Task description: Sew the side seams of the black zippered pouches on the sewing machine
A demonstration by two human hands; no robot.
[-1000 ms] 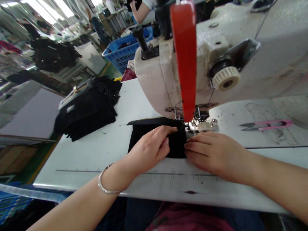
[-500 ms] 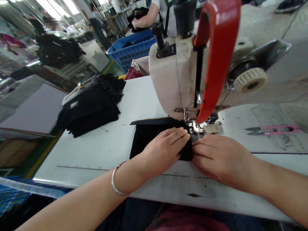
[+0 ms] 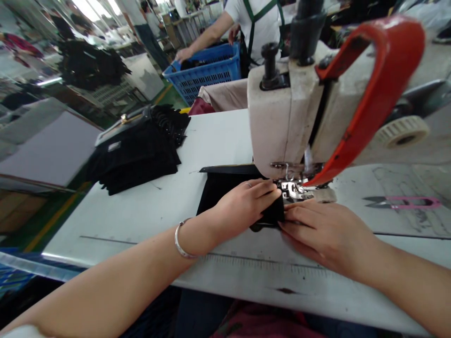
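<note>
A small black fabric piece lies on the white sewing table, its right edge under the presser foot of the cream sewing machine. My left hand rests flat on the fabric, fingers stretched toward the foot. Just right of it, my right hand presses the fabric's right edge in front of the foot with fingers extended. A red guard arcs over the needle area.
A stack of black fabric pieces sits at the table's far left. Pink thread snips lie to the right on the machine bed. Behind the table stands a blue crate, with another person leaning on it.
The view has swung left, so the machine head sits further right. Both hands stay on the fabric, which has bunched slightly at its right edge near the foot.
</note>
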